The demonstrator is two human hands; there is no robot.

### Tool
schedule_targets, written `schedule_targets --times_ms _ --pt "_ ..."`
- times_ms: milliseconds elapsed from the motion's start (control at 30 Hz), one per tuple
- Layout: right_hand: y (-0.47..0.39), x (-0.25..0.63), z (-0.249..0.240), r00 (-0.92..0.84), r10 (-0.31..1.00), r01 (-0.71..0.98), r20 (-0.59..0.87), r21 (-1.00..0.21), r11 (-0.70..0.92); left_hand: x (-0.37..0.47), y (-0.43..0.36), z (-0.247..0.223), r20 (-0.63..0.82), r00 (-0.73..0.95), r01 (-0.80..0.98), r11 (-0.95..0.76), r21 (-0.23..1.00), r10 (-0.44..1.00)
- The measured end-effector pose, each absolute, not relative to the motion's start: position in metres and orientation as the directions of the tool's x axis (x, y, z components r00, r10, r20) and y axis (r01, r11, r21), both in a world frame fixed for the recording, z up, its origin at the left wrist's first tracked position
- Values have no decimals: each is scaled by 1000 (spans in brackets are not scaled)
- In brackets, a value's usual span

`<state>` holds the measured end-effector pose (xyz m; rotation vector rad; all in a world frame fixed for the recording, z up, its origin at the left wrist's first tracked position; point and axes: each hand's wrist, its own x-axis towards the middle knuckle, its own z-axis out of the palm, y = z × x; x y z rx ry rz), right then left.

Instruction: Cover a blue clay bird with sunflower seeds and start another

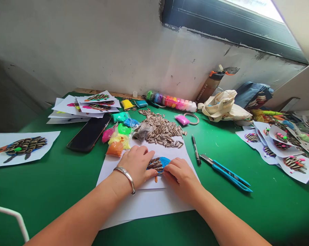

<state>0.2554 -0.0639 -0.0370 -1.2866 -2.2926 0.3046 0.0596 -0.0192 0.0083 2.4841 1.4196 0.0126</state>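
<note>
On white paper [141, 206] in front of me lies a small picture with blue clay [165, 161] and rows of striped sunflower seeds [155, 164] pressed into its left part. A bit of orange clay [156, 179] pokes out at its lower edge. My left hand [137, 164], with a silver bracelet at the wrist, rests on the picture's left side, thumb and fingers apart. At the right edge of the blue clay, the fingers of my right hand [182, 175] are closed together; whatever they hold is hidden. A pile of loose sunflower seeds [162, 130] lies just beyond.
Bagged coloured clay [115, 149] and a black phone [89, 133] are to the left, near a finished seed picture [26, 148]. Right of the paper lie a pen [196, 150] and a blue utility knife [228, 174]. A bottle [209, 85] leans by the wall.
</note>
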Motion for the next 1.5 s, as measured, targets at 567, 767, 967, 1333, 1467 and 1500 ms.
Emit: schedule_targets --times_ms 567,767,967,1333,1467,1500 --pt "-60 262 -28 -356 905 637 233 -648 418 49 -12 8 -145 583 780 -501 375 799" --pt "-57 269 -23 -221 952 581 212 -755 304 41 -7 10 -156 633 735 -524 430 759" --pt "-56 268 -27 -183 963 596 196 -758 267 40 -5 11 -157 648 722 -536 436 745" --pt "-8 249 -5 -336 912 778 234 -476 409 41 -7 6 -147 643 742 -565 360 751" --pt "20 228 -10 -471 855 830 218 -217 513 44 -9 6 -169 619 769 -547 331 767" --pt "24 223 -12 -496 842 826 211 -186 533 44 -10 7 -179 617 772 -545 327 767"
